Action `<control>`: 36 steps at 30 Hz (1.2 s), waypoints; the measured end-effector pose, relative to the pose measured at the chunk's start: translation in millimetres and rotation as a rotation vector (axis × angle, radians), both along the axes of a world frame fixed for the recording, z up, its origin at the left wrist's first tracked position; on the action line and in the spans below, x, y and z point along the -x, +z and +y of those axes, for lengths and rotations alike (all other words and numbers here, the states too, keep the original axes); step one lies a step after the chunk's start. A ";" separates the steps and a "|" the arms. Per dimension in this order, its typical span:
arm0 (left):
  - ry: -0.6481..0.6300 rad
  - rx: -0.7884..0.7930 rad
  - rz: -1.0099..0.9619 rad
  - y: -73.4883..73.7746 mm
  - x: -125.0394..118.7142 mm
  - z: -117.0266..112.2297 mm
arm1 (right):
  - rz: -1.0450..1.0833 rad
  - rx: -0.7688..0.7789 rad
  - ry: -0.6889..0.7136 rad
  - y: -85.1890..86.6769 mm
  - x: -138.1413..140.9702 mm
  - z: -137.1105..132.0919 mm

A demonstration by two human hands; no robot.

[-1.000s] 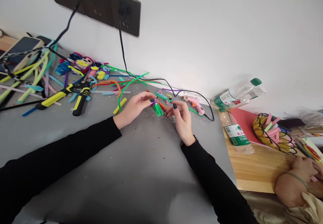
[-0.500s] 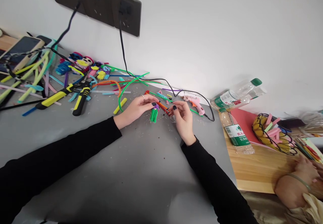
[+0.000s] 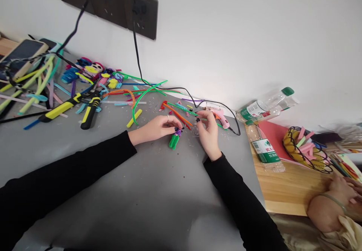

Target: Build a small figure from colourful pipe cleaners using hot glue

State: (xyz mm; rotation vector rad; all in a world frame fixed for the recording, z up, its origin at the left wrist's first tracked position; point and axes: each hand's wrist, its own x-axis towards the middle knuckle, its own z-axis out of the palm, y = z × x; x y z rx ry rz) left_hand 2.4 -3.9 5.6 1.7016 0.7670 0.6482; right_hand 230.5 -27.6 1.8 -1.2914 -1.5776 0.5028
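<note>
My left hand (image 3: 160, 127) is closed, its fingertips pinching a small bundle of green and purple pipe cleaners (image 3: 174, 141) just above the grey table. The green strands point down and the purple part sits under my fingers. To the right, my right hand (image 3: 208, 134) is curved with thumb and index finger apart, and nothing shows between them. Beyond its fingertips lie a long green pipe cleaner (image 3: 181, 107) and a pink hot glue gun (image 3: 222, 118). Between my hands rest an orange-red pipe cleaner (image 3: 178, 115) and a small clear piece (image 3: 195, 130), partly hidden.
Yellow-black pliers (image 3: 92, 111), a phone (image 3: 24, 57) and many pipe cleaners crowd the left. A black cord (image 3: 137, 51) runs from the wall socket (image 3: 141, 11). Plastic bottles (image 3: 266, 149) and a basket (image 3: 294, 149) stand right, near another person's arm (image 3: 325, 209).
My left hand has moved slightly down and right with the bundle, which now tilts. The orange-red pipe cleaner shows more fully. My right hand has shifted slightly right, its thumb and index finger further apart.
</note>
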 end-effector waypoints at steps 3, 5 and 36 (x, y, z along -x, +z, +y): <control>0.001 -0.002 -0.009 0.8 0.2 -0.8 | -0.075 -0.040 0.013 -1.0 0.1 0.2; -0.009 0.007 -0.030 1.9 0.2 -1.7 | -0.176 -0.074 0.010 -2.1 -2.0 0.9; 0.253 -0.404 0.217 -6.4 3.3 2.9 | -0.359 0.069 -0.062 -10.8 -14.6 8.9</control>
